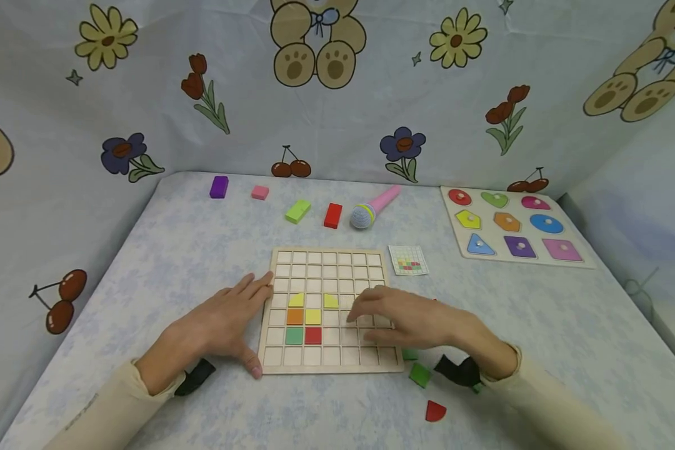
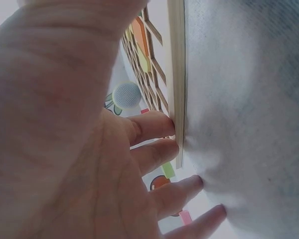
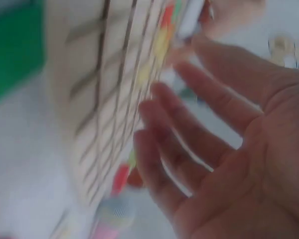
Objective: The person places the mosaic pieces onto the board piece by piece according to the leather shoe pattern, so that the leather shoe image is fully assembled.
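A wooden grid board [image 1: 332,359] lies on the table, with two yellow quarter-like pieces, an orange square [image 1: 295,317], a yellow square [image 1: 313,317], a green square [image 1: 294,336] and a red square [image 1: 313,336] in its cells. My left hand [image 1: 219,325] rests along the board's left side, fingertips at the frame and thumb by the near corner. In the left wrist view its fingers [image 2: 154,124] are spread against the wooden edge. Over the right part of the grid is my right hand [image 1: 407,317], fingers loosely extended and holding nothing; the right wrist view is blurred.
A small pattern card [image 1: 409,260] lies right of the board. Green pieces [image 1: 420,375] and a red quarter piece [image 1: 435,411] lie near my right wrist. Behind are a toy microphone [image 1: 374,207], a red block [image 1: 333,215], other blocks and a shape puzzle [image 1: 455,244].
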A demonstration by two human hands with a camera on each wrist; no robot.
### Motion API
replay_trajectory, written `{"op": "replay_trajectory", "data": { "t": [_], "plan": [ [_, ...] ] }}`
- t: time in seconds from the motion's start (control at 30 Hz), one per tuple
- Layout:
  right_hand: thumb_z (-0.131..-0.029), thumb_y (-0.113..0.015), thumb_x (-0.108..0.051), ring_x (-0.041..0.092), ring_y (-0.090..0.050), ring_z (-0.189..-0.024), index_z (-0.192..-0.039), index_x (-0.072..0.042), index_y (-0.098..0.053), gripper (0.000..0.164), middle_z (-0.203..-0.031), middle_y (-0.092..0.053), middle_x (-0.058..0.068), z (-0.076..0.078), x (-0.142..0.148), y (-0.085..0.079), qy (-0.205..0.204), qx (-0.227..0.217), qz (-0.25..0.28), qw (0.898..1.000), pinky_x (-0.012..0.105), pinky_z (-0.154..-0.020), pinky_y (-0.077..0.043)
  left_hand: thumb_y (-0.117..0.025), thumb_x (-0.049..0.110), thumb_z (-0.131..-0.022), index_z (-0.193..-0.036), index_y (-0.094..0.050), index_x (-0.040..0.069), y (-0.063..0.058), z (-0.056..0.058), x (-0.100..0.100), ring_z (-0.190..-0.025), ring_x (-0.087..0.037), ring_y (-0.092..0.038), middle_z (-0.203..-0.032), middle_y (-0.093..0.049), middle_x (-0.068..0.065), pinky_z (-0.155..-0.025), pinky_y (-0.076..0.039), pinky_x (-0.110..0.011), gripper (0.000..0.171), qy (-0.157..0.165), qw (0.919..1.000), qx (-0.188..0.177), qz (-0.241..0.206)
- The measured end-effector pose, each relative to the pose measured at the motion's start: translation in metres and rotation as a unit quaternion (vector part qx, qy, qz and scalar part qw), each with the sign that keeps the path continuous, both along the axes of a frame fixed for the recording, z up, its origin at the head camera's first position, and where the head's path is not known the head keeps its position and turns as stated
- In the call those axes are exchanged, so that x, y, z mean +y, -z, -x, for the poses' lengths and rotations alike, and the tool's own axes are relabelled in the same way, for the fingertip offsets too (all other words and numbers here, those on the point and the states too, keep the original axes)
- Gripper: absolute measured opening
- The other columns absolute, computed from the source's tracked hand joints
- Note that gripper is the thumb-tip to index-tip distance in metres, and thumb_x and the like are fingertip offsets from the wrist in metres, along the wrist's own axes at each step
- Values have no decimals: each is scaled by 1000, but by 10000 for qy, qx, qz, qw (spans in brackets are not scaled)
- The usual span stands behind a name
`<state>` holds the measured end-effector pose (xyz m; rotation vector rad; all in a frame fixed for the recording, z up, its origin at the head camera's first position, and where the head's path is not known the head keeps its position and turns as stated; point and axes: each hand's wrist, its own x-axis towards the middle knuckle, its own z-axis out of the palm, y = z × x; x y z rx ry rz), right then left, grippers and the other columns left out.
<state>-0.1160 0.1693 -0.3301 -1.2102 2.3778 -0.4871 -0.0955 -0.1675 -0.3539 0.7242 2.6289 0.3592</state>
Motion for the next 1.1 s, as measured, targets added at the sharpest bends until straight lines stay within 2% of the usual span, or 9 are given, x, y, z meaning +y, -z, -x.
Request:
{"op": "replay_trajectory", "data": {
  "t": [0.13, 0.27, 0.37, 0.57, 0.7, 0.87, 1.1],
  "plan": [
    [-91, -75, -26, 19, -62, -101, -123, -16, -69, 33, -118, -68, -2, 23, 45, 1, 704, -560, 342, 9954, 39, -89, -55, -86, 71, -48, -151, -33, 5, 0, -1, 0, -151, -48, -15, -167, -14, -18, -110, -32, -67, 134, 8, 10000, -16, -31],
    [-86, -80, -27, 23, -60, -97, -123, -17, -69, 39, -116, -68, 0, 33, 84, 7, 1294, -892, 230, 9873, 38, -87, -55, -86, 71, -47, -150, -34, 4, -1, -2, 0, -151, -48, -16, -167, -15, -18, -109, -32, -67, 133, 19, 10000, -1, -38],
    [-86, -80, -26, 24, -58, -99, -122, -19, -69, 39, -116, -66, 0, 36, 102, 14, 1525, -1119, 185, 9818, 36, -89, -54, -87, 71, -47, -150, -34, 5, -1, -2, 0, -151, -48, -16, -167, -15, -18, -109, -33, -67, 133, 9, 10000, 32, -23],
    [-86, -80, -22, 22, -55, -102, -124, -20, -66, 41, -118, -62, 1, 42, 122, 29, 1676, -1398, 292, 9755, 28, -90, -51, -86, 71, -47, -151, -33, 4, -1, -3, -1, -151, -49, -16, -167, -15, -18, -109, -32, -68, 135, -11, 10000, 50, -35],
    [-87, -78, -16, 22, -54, -99, -122, -19, -66, 37, -113, -60, 1, 47, 126, 37, 1574, -1307, 445, 9778, 25, -86, -50, -86, 71, -47, -152, -32, 4, -1, -3, -1, -151, -48, -15, -167, -14, -18, -109, -32, -67, 135, -35, 10000, 23, 4],
    [-88, -77, -16, 18, -56, -90, -116, -20, -67, 30, -102, -60, -3, 51, 123, 42, 1407, -850, 522, 9850, 23, -78, -51, -86, 71, -48, -152, -32, 4, -1, -2, -1, -151, -48, -15, -167, -14, -18, -110, -31, -68, 135, -65, 10000, 9, 25],
    [-89, -78, -24, 16, -58, -84, -112, -19, -67, 26, -99, -64, -8, 43, 88, 32, 1285, -381, 433, 9900, 25, -75, -52, -88, 69, -48, -152, -31, 4, -2, -1, 0, -152, -48, -14, -167, -14, -17, -111, -31, -67, 135, -60, 10000, -6, 50]
  ]
}}
